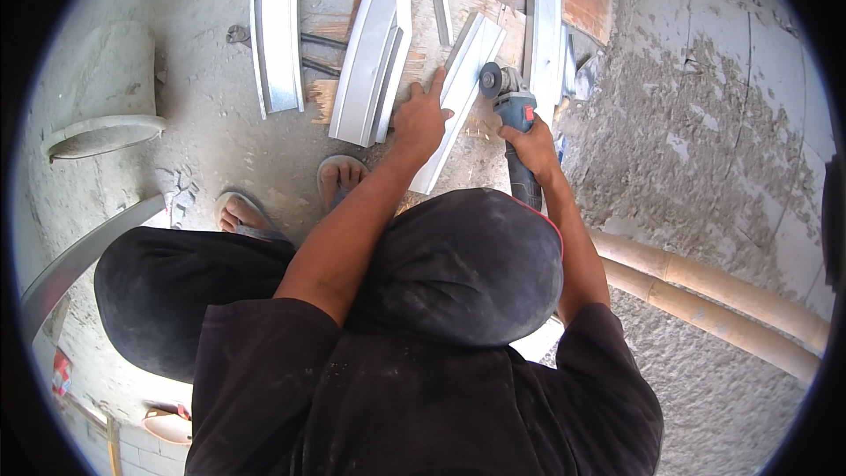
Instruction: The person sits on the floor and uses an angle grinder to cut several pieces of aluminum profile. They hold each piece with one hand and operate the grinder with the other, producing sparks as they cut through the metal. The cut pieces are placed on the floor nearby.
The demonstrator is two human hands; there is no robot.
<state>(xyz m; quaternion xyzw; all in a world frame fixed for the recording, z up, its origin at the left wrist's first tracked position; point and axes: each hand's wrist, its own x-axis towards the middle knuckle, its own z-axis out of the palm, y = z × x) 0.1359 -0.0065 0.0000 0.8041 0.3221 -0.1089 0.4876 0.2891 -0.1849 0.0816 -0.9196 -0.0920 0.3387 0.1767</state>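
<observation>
Dark shirt cloth spreads closest to the head camera, dusted with pale specks, and just beyond it my bent knees stick out in black trousers. Past them, my right hand is closed around the body of an angle grinder, thumb near its red switch, with its dark cutting disc pointing ahead. My left hand rests on the left edge of a silvery metal channel, forefinger stretched forward and thumb on the face; whether those fingers grip it or only press, I cannot tell. That channel lies slanted between my hands, its right edge right next to the disc; I can't make out if they touch. Left of it sits a longer metal profile, then a short metal piece lying across a dark long-handled tool. Another channel lies beyond the grinder. My sandals are on the dusty floor, a tipped bucket is to the far left, and two bamboo poles run off to my right.
</observation>
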